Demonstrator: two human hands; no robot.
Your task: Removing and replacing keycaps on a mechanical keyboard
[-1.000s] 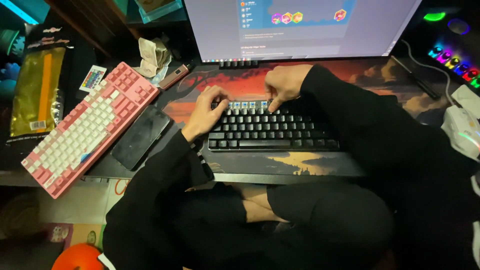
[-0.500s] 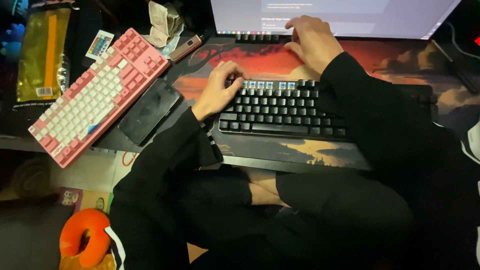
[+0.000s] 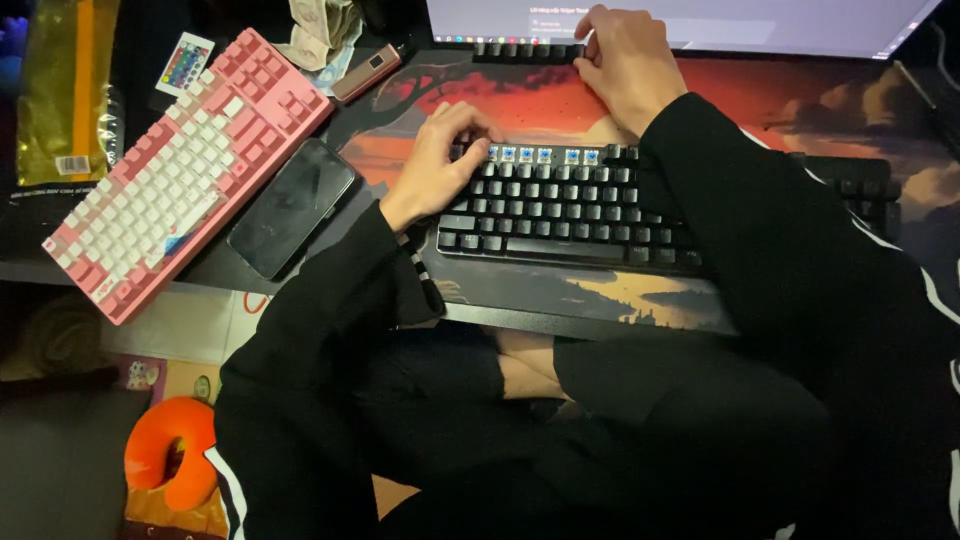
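Observation:
A black keyboard lies on a red and orange desk mat. Part of its top row is bare, showing blue switches. My left hand rests with bent fingers on the keyboard's top left corner. My right hand is beyond the keyboard, at the right end of a row of loose black keycaps under the monitor. Its fingertips are pinched on a small object that shows only a pale glint.
A pink and white keyboard lies slanted at the left, with a dark phone beside it. Behind them are a small remote, a slim brown device and crumpled paper. An orange cushion lies on the floor.
My right hand has left the keyboard's top row and moved up to the row of keycaps by the monitor. The left hand has stayed at the keyboard's top left corner.

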